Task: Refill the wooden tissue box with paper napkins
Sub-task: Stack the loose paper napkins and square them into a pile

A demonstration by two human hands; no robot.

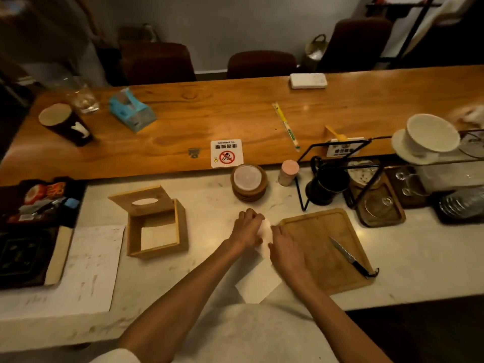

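Note:
The wooden tissue box [157,239] stands open on the marble counter, left of my hands, its lid [146,201] with an oval slot tipped up behind it. White paper shows at its bottom. My left hand [247,227] and my right hand [284,248] both grip a stack of white paper napkins [265,238] between them, just above the counter. Another flat white napkin [258,282] lies on the counter under my right forearm.
A wooden cutting board [314,247] with a knife [348,256] lies right of my hands. Stacked coasters [248,183], a small jar [288,172], a black wire stand [337,174] and trays of glassware sit behind. A paper sheet [89,265] lies left.

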